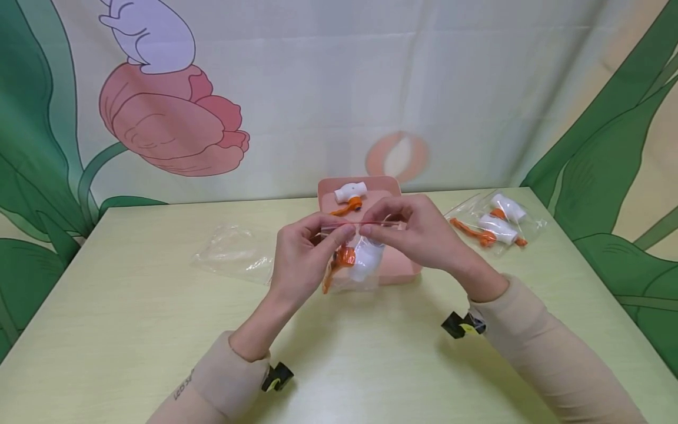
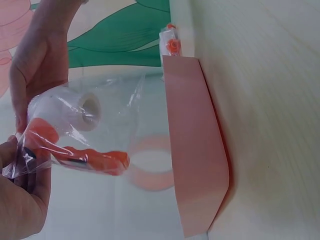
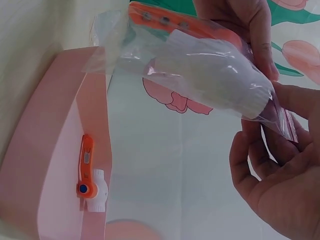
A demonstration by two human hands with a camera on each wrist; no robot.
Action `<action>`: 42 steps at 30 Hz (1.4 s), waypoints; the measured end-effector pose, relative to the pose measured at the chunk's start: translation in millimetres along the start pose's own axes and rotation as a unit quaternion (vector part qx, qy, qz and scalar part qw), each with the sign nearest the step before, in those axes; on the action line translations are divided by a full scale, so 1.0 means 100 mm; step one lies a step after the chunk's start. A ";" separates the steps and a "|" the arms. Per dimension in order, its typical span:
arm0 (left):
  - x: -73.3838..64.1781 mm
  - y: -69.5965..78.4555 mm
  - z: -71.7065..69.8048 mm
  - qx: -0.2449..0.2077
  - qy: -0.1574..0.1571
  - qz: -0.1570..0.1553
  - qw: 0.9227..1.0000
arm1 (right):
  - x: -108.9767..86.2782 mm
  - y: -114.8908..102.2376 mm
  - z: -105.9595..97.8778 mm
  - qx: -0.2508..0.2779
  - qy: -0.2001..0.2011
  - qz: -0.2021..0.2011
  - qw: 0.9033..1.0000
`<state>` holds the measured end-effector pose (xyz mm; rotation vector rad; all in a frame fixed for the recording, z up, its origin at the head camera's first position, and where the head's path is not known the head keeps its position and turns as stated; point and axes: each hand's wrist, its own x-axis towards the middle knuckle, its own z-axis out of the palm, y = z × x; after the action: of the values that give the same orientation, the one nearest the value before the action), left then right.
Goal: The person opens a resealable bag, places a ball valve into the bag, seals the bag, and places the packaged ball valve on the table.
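My left fingers [image 1: 316, 224] and right fingers [image 1: 385, 235] hide some of the pink tray [image 1: 401, 266], pinching the top of one clear bag [image 2: 82, 127] near it, one orange-and-white tap [image 1: 366, 259] inside. One more tap [image 1: 351, 193] is in the tray, two taps [image 1: 498, 228] are in the right bag [image 1: 532, 224], and one flat bag [image 1: 233, 250] lies left. A leafy cloth [image 1: 318, 88] hangs behind the pale surface [image 1: 132, 282].

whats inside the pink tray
In the pink tray, a white fitting with an orange handle lies at the far end. In the head view, the left hand, right hand and clear bag hide much of the middle; anything there cannot be seen.
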<state>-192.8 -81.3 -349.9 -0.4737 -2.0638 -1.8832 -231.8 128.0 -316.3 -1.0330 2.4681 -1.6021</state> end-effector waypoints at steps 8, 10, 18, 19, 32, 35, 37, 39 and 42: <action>0.01 0.00 -0.01 0.000 -0.003 0.007 1.000 | -0.03 -0.01 0.02 -0.025 0.024 -0.029 0.999; 0.01 0.00 -0.02 0.011 -0.009 0.005 1.000 | -0.04 0.00 0.03 -0.034 0.031 -0.037 0.998; 0.02 0.02 -0.05 0.062 -0.056 0.011 0.996 | -0.05 0.03 0.03 -0.085 0.052 -0.076 0.992; 0.02 0.02 -0.05 0.062 -0.063 0.010 0.996 | -0.06 0.03 0.02 -0.088 0.053 -0.078 0.992; 0.03 0.03 -0.03 0.113 -0.069 0.047 0.990 | -0.05 0.04 0.05 -0.110 0.043 -0.109 0.987; 0.03 0.03 -0.02 0.135 -0.068 0.067 0.986 | -0.03 0.04 0.07 -0.130 0.042 -0.134 0.982; 0.03 0.03 -0.02 0.147 -0.068 0.079 0.984 | -0.03 0.03 0.08 -0.144 0.042 -0.143 0.978; 0.02 0.04 -0.02 0.164 -0.069 0.088 0.980 | -0.04 0.02 0.09 -0.153 0.043 -0.151 0.976; 0.02 0.04 -0.02 0.190 -0.073 0.105 0.973 | -0.05 0.03 0.10 -0.167 0.040 -0.164 0.971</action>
<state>-192.6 -82.8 -345.1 -0.7138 -2.2927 -1.3280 -226.1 123.4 -324.5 -1.5184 2.8102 -1.3402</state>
